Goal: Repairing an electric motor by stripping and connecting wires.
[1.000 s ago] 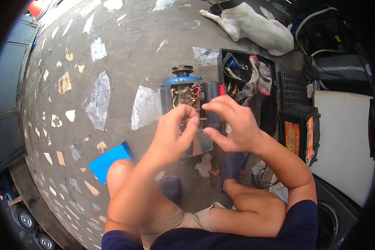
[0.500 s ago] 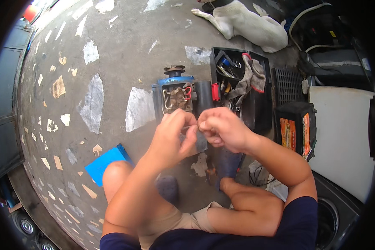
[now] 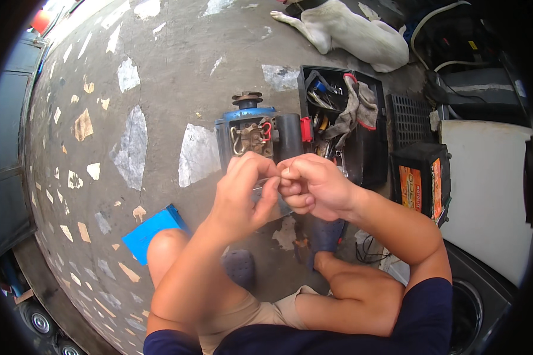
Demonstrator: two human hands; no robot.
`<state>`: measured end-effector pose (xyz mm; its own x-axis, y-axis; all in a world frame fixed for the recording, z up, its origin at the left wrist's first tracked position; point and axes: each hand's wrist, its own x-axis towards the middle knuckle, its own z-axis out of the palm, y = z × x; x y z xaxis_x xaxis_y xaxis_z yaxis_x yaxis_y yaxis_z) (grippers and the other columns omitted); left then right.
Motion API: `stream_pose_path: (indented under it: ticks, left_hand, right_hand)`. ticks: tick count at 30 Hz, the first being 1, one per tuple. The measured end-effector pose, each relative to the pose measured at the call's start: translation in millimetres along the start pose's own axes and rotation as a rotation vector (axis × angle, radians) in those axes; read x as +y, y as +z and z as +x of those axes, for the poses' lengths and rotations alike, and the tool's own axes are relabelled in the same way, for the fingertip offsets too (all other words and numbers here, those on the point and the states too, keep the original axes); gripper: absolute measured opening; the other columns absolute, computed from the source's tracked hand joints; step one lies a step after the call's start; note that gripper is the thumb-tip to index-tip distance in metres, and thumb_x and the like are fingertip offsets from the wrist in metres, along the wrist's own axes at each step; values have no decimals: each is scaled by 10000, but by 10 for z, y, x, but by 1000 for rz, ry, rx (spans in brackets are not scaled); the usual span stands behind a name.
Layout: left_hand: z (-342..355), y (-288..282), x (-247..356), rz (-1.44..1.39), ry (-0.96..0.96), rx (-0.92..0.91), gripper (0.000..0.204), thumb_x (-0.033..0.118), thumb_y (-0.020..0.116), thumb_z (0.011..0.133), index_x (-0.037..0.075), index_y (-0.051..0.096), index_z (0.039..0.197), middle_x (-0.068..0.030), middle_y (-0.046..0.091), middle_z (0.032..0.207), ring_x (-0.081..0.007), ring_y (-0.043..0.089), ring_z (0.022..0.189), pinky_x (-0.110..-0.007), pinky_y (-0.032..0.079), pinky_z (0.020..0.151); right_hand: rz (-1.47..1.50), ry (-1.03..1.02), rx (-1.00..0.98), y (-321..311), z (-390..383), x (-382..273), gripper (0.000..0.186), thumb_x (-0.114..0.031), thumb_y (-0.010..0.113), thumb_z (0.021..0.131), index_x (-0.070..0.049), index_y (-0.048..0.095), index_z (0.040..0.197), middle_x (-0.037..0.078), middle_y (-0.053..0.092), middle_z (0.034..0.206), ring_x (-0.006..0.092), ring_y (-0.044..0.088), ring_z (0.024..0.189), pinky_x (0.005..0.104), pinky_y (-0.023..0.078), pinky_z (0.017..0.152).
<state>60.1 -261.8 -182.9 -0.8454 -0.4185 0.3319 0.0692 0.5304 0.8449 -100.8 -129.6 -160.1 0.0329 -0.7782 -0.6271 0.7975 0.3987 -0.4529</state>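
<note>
My left hand [image 3: 243,192] and my right hand [image 3: 318,184] meet in front of me, fingertips pinched close together. Between them runs a thin, pale strand [image 3: 267,181]; its kind is too fine to make out. The right hand's other fingers are curled in. Just beyond the hands stands an electric motor [image 3: 246,112] with a blue end, a rusty pulley [image 3: 247,97] on top and a black cylinder [image 3: 289,135] at its side. Its terminal box [image 3: 253,139] is uncovered, showing a red wire and a pale wire. My hands hide the motor's lower part.
Right of the motor, an open black toolbox [image 3: 378,155] holds several tools and grey gloves [image 3: 355,109]. A battery [image 3: 417,180] and a white panel [image 3: 485,183] stand farther right. A blue box [image 3: 148,234] lies by my left knee. A white dog [image 3: 361,35] lies at the back.
The hands stay together at nearly the same spot. My right hand has turned slightly and its fingers have shifted at the pinch.
</note>
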Motion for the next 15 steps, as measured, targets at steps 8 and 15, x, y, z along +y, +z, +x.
stream_pose_path:
  ticks: [8, 15]
  left_hand:
    - [-27, 40, 75, -394, -536, 17, 85, 45, 659, 995, -19, 631, 1045, -87, 672, 927, -165, 652, 840, -321, 530, 760]
    - [-92, 44, 7, -387, -393, 25, 109, 74, 659, 1027, -18, 633, 1080, -64, 672, 979, -120, 626, 895, -305, 527, 801]
  right_hand:
    - [-1655, -1428, 234, -109, 11, -40, 282, -148, 814, 849, -42, 701, 1085, 79, 665, 921, 264, 686, 711, 364, 566, 607]
    - [-1171, -910, 242, 41, -12, 51, 120, -134, 656, 999, -29, 620, 954, 58, 603, 839, 195, 594, 602, 349, 485, 530]
